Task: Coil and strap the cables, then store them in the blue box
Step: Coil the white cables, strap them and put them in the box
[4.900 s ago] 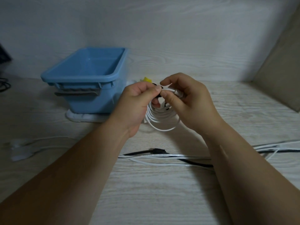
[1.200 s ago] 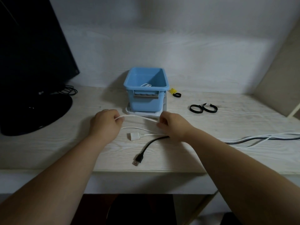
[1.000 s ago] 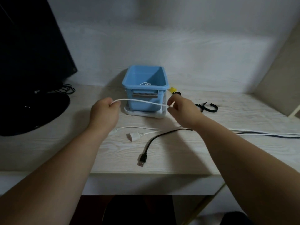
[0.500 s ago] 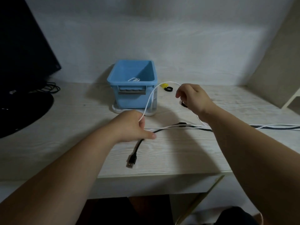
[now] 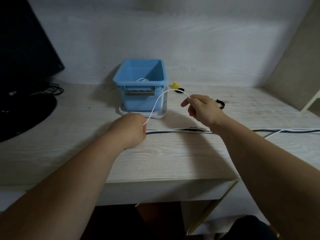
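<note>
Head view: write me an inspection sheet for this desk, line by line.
Surface: pale wood-grain desk, dimly lit.
Job's things: blue box on a white tray, a coiled cable already inside; black straps lie to its right.
Clutter: small yellow item beside the box.
Grips: left hand grips and right hand pinches the arched white cable.
Cables: black and white leads run off the right edge.
Surroundings: dark monitor at left, cords behind it; wall at back.
</note>
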